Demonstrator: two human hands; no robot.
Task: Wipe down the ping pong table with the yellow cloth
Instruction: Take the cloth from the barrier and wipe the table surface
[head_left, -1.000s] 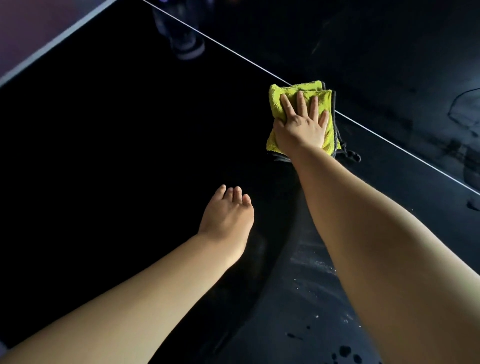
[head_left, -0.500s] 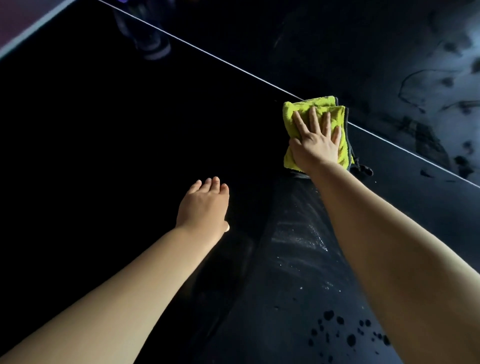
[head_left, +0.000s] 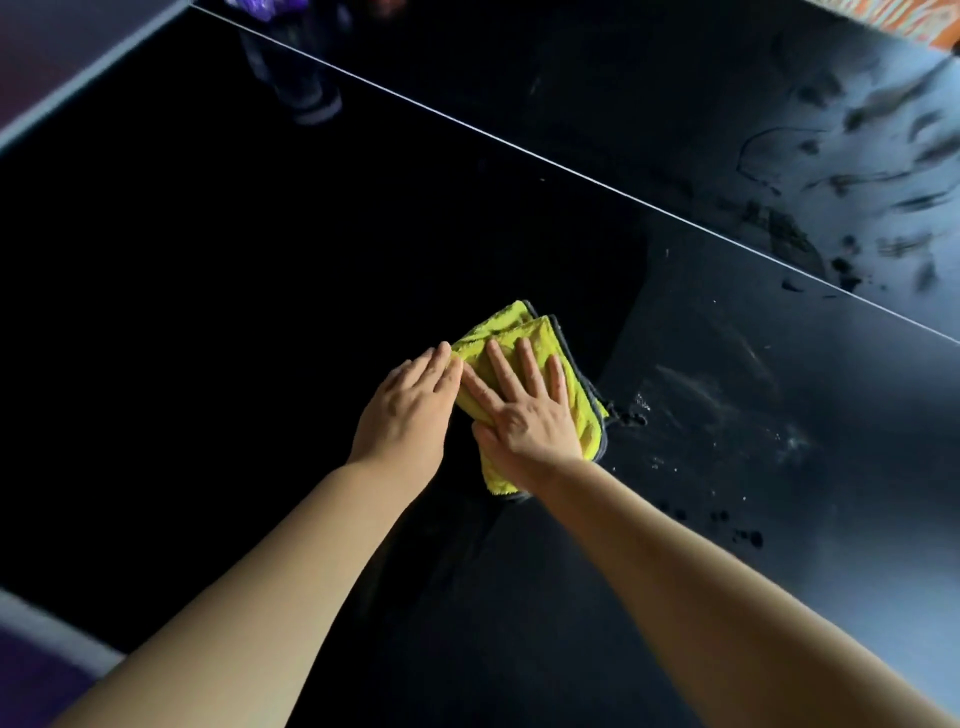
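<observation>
The folded yellow cloth (head_left: 524, 340), edged in grey, lies flat on the dark ping pong table (head_left: 218, 270). My right hand (head_left: 524, 410) presses down on the cloth with straight, spread fingers. My left hand (head_left: 408, 408) lies flat right beside it, its fingertips touching the cloth's left edge. Both forearms reach in from the bottom of the view. The white centre line (head_left: 571, 169) runs diagonally across the table beyond the cloth.
Wet streaks and dark droplets (head_left: 743, 530) mark the surface to the right of the cloth. Smeared marks (head_left: 857, 171) cover the far right half. A dark bottle with a purple top (head_left: 306, 88) stands near the far left. The table's pale edge (head_left: 57, 636) shows at bottom left.
My right hand has dragged the cloth back from the white line toward me and to the left. My left hand has moved right and now touches the cloth's edge.
</observation>
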